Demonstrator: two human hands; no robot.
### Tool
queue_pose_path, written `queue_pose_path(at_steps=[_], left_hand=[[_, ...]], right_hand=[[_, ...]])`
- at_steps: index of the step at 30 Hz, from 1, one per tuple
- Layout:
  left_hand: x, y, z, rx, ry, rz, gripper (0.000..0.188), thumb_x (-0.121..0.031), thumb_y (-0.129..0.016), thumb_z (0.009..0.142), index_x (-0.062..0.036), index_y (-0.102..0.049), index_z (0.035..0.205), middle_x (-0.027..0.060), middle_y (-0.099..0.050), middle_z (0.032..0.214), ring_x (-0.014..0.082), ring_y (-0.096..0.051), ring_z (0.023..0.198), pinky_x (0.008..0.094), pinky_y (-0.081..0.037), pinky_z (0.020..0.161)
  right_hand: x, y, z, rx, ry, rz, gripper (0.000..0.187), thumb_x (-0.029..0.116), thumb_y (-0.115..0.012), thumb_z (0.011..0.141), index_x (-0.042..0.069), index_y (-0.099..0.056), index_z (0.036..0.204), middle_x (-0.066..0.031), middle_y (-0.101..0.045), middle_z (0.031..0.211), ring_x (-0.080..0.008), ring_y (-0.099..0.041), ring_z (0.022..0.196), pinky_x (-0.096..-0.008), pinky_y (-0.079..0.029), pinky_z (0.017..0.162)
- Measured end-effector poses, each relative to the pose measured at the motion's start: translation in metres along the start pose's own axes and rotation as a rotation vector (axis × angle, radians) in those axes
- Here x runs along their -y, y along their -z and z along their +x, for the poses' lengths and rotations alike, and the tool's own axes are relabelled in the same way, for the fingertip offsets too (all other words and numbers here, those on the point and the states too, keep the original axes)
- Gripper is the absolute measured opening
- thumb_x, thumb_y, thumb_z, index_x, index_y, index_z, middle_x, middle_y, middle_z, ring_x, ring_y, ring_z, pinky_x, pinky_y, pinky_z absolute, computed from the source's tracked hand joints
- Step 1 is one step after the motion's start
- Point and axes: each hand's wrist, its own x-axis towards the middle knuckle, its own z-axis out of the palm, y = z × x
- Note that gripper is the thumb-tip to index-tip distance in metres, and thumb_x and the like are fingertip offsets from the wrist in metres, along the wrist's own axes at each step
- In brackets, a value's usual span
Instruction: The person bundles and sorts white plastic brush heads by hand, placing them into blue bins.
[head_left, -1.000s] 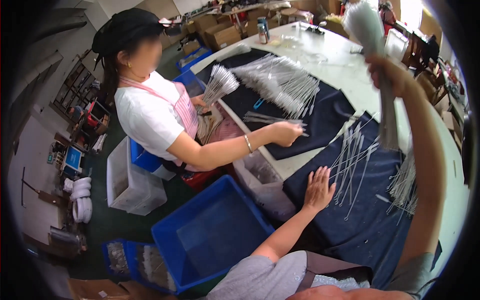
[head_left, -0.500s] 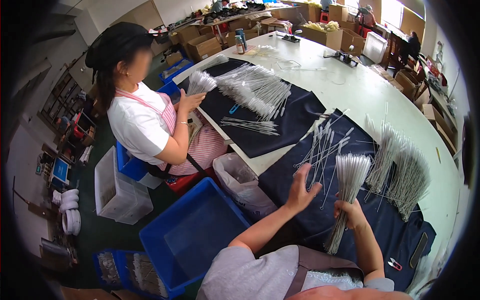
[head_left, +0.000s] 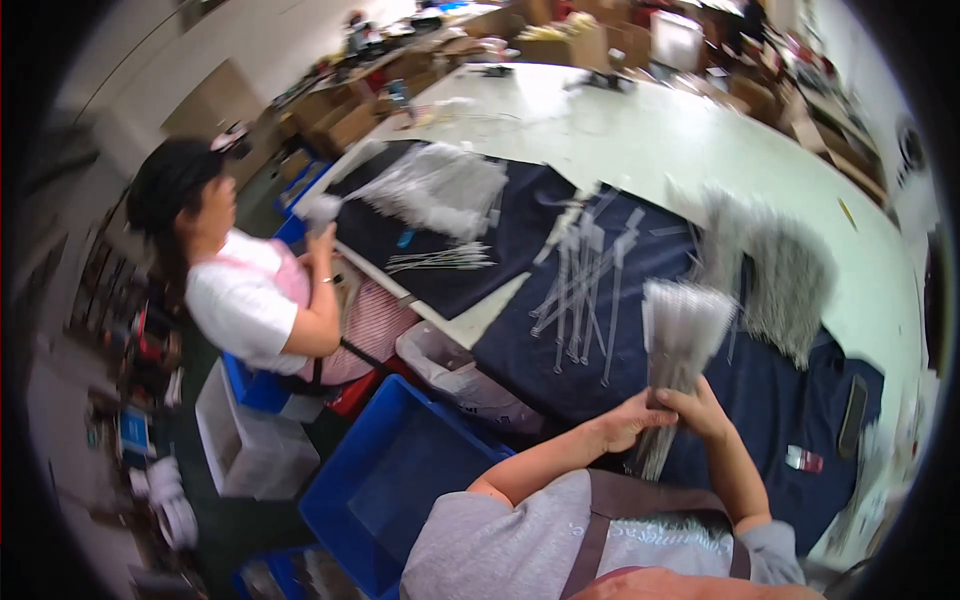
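Observation:
A thick bundle of thin wire-handled brushes [head_left: 685, 325] stands upright in front of me, white bristle heads on top. My left hand [head_left: 625, 422] is closed round the wire stems from the left. My right hand [head_left: 697, 408] grips the same stems from the right, its thumb across the front. The lower stems are partly hidden behind my hands. Beyond the bundle, several loose wire brushes [head_left: 585, 275] lie crisscross on the dark cloth [head_left: 510, 345]. To their right are thick piles of more brushes [head_left: 790, 285]. Head motion blurs the picture.
A co-worker [head_left: 255, 285] sits at left, hands on a small brush bunch, near a large brush heap [head_left: 440, 190]. Below the table edge are a white plastic bag [head_left: 440, 365] and a blue bin [head_left: 400, 490]. Red-handled snips [head_left: 803, 459] and a dark flat object [head_left: 853, 412] lie at right.
My left hand, spread near the loose brushes before, has come back to the bundle and closed on its stems. My right hand keeps its grip. The whole view has shifted.

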Motion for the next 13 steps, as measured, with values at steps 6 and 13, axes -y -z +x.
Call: queue_pose_path(at_steps=[6,13], left_hand=[[-0.022,-0.003,0.000,-0.327,0.018,0.283,0.027,-0.004,-0.063,0.079,0.0005,-0.057,0.104,0.0091,-0.062,0.090,0.0199,-0.062,0.083,0.0305,-0.051,0.075],[-0.009,0.004,-0.010,-0.284,0.016,0.045,0.041,-0.004,-0.063,0.078,-0.0011,-0.049,0.116,0.0147,-0.056,0.110,0.0268,-0.059,0.095,0.0448,-0.052,0.077]], right_hand=[[0.001,0.014,0.000,-0.196,0.118,-0.305,0.046,0.018,-0.070,0.076,-0.001,-0.051,0.114,-0.0047,-0.058,0.099,-0.0132,-0.054,0.092,-0.0283,-0.045,0.080],[-0.006,0.015,-0.011,-0.260,-0.116,-0.008,0.029,0.013,-0.060,0.085,-0.002,-0.057,0.110,-0.0079,-0.065,0.092,-0.0108,-0.060,0.081,-0.0243,-0.050,0.072]])
